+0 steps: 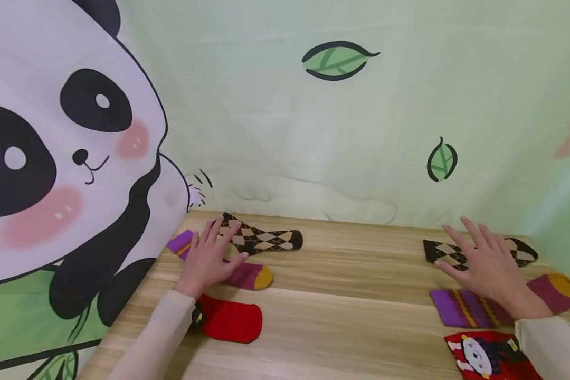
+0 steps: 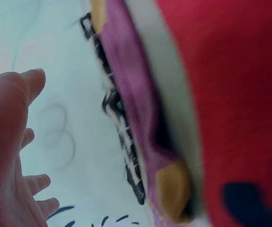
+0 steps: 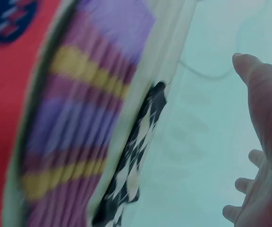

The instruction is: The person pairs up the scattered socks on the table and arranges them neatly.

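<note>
In the head view my left hand [image 1: 209, 263] is spread above a purple sock with a yellow toe [image 1: 247, 275], its fingertips over the end of a black-and-tan argyle sock [image 1: 271, 240]. A red sock [image 1: 233, 319] lies nearer, by the left wrist. My right hand [image 1: 491, 269], fingers apart, hovers over a second argyle sock [image 1: 444, 253] and a second purple striped sock [image 1: 448, 307]. Another red sock, with a white figure [image 1: 476, 357], is partly under the right sleeve. Both wrist views show the left hand [image 2: 8, 142] and right hand [image 3: 268, 142] holding nothing.
The socks lie on a wooden table [image 1: 332, 316] in a left group and a right group. Behind the table hangs a pale green cloth [image 1: 247, 105] printed with leaves. A large panda picture [image 1: 109, 179] covers the left side.
</note>
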{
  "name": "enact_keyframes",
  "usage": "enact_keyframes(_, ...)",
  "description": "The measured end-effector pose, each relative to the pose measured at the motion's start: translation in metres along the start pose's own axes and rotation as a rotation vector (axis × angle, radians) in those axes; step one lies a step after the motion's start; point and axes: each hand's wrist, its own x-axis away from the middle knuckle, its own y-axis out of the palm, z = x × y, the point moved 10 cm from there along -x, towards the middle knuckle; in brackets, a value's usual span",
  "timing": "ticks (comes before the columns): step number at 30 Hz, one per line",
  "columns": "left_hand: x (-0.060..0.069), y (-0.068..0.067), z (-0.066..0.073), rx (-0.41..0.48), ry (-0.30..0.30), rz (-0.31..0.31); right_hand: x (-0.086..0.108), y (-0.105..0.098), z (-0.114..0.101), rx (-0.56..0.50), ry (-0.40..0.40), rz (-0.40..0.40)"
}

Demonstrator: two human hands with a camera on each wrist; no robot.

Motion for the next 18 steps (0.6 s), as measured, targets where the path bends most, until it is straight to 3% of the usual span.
enact_keyframes(8,-0.018,-0.006,-0.011,0.037,-0.045,-0.008,-0.031,0.004,-0.036,-0.048,-0.087,0.035)
enact_keyframes(18,-0.035,-0.003,-0.024,0.090,-0.093,-0.042,-0.079,0.032,-0.096,-0.208,-0.113,-0.061)
